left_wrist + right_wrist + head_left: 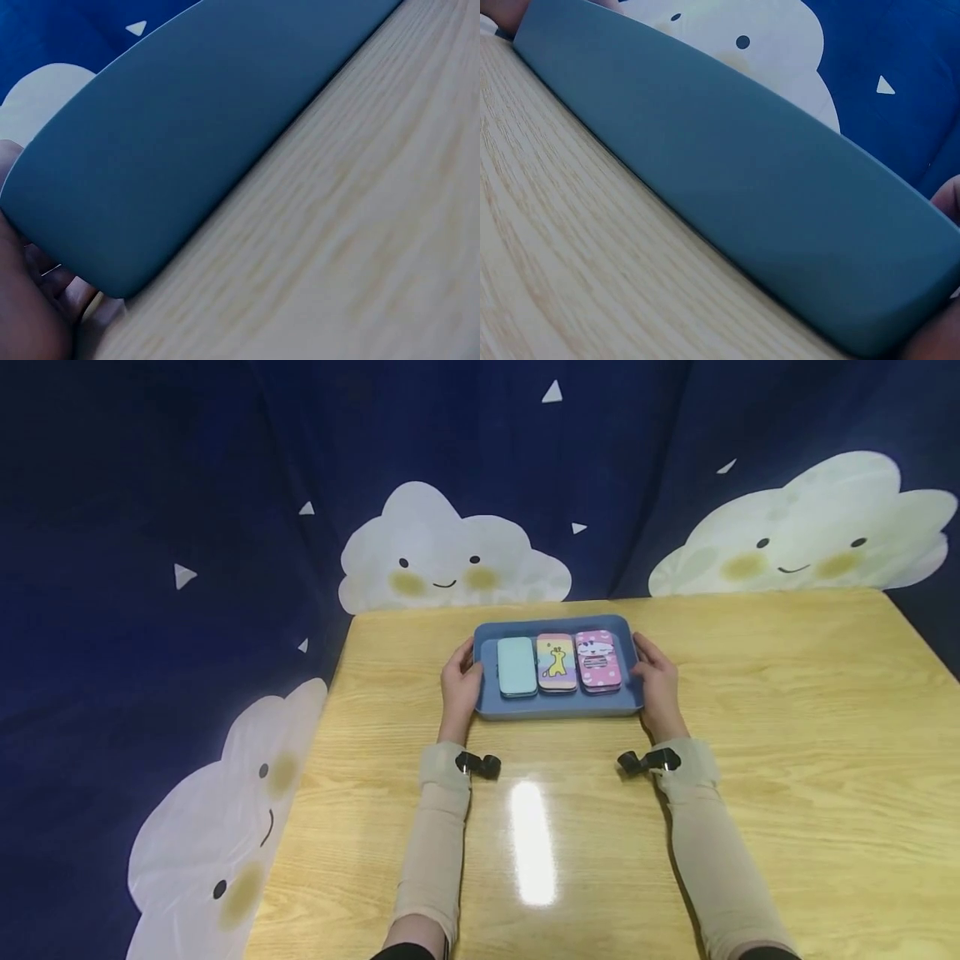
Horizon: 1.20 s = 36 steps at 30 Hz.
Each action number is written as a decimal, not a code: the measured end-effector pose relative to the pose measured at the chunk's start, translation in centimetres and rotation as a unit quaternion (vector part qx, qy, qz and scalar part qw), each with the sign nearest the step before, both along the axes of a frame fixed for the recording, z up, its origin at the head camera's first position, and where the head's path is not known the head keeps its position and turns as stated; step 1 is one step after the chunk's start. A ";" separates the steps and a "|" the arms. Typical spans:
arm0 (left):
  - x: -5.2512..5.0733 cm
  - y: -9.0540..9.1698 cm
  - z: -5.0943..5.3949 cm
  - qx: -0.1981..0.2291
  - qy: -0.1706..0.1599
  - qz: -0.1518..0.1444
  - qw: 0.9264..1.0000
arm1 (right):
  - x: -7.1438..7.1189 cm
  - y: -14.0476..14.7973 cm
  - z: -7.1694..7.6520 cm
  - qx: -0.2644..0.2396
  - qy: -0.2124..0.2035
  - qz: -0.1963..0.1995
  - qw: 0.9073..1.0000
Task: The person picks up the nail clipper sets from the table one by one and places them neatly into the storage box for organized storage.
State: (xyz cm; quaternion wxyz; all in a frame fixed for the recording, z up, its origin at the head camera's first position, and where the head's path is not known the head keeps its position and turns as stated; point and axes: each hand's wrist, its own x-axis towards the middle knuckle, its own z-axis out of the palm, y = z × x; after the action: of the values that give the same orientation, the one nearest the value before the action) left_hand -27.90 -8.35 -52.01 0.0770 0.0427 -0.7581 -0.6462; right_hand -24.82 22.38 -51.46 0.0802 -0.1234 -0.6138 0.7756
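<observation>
A blue rectangular tray [555, 713] rests on the wooden table, held at both short ends. My left hand [461, 687] grips its left end, thumb at the rim and fingers along the outside. At the opposite end my right hand [658, 688] holds the tray the same way. Inside lie three small rounded cases side by side: a mint green one [517, 666], one with a yellow giraffe [557, 662], and a pink one with a cat picture [598, 660]. Both wrist views show mainly the tray's front wall [172, 142], its lower edge close against the tabletop.
The light wooden table [810, 760] extends around the tray, with a bright reflection in front of it. A dark blue curtain [480, 435] with white clouds and triangles hangs behind and to the left. Small black cameras sit on both beige-sleeved wrists.
</observation>
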 end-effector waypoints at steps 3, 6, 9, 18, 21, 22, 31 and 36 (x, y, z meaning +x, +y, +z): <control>0.0 0.0 -0.1 0.003 -0.002 0.000 1.000 | 0.1 0.0 0.0 0.001 -0.002 0.001 1.000; 0.0 0.0 0.0 0.005 0.000 0.003 1.000 | 0.1 0.0 0.1 0.006 0.002 -0.001 1.000; -0.2 0.1 0.1 0.003 0.004 0.004 1.000 | 0.0 0.0 0.3 0.004 0.006 -0.004 1.000; 0.1 -0.1 -0.2 -0.001 -0.002 0.009 1.000 | 0.1 -0.2 0.2 0.007 -0.013 0.001 1.000; 0.5 -0.2 -0.4 -0.007 -0.010 0.006 1.000 | 0.4 -0.3 0.0 0.005 -0.022 -0.001 1.000; 0.5 -0.2 -0.5 -0.009 -0.011 0.004 1.000 | 0.5 -0.3 -0.1 0.008 -0.021 -0.002 1.000; 0.4 -0.6 0.4 -0.013 -0.025 -0.033 0.999 | 1.2 -0.1 0.2 0.024 0.014 -0.029 0.999; 1.1 0.1 1.4 -0.031 -0.038 -0.043 0.998 | 2.5 0.6 0.1 0.154 0.038 -0.039 0.986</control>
State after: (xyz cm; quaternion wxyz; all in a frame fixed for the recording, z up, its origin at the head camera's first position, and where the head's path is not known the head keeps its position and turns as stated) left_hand -26.79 -8.27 -50.57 0.0215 0.0318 -0.7814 -0.6229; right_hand -22.34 23.01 -51.37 0.1520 -0.1043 -0.7174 0.6718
